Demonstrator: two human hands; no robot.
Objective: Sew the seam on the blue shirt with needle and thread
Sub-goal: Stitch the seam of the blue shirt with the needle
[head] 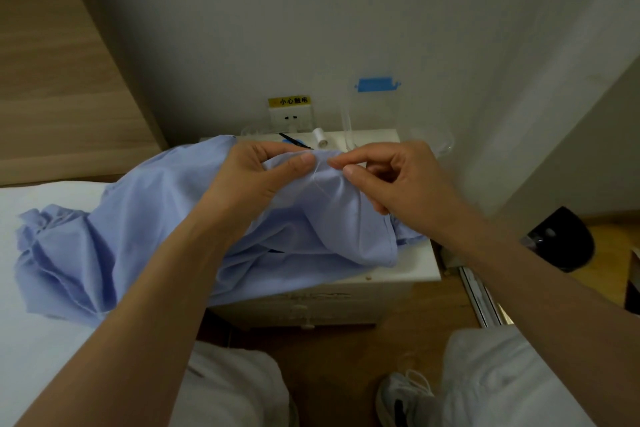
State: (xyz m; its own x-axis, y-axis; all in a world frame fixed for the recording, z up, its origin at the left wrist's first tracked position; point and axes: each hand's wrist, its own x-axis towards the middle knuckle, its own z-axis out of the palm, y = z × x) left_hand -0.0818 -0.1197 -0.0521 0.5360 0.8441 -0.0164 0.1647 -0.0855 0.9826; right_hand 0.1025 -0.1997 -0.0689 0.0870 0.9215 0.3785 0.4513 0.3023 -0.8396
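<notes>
Blue shirt [145,218] draped from bed [41,340] onto white surface [419,263], left hand [249,180] pinching a raised fold, right hand [398,177] pinching beside it, thread [317,180] faint between, needle too small to see, spool [320,138] behind

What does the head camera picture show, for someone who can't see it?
Two hands hold a blue shirt over a white cabinet. The left hand grips a fold; the right hand pinches the cloth beside it. A white thread spool stands behind.

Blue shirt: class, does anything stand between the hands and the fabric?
Nothing visible does. The left hand grips a raised fold of the blue shirt, and the right hand pinches the same fold directly, beside the left thumb.
</notes>
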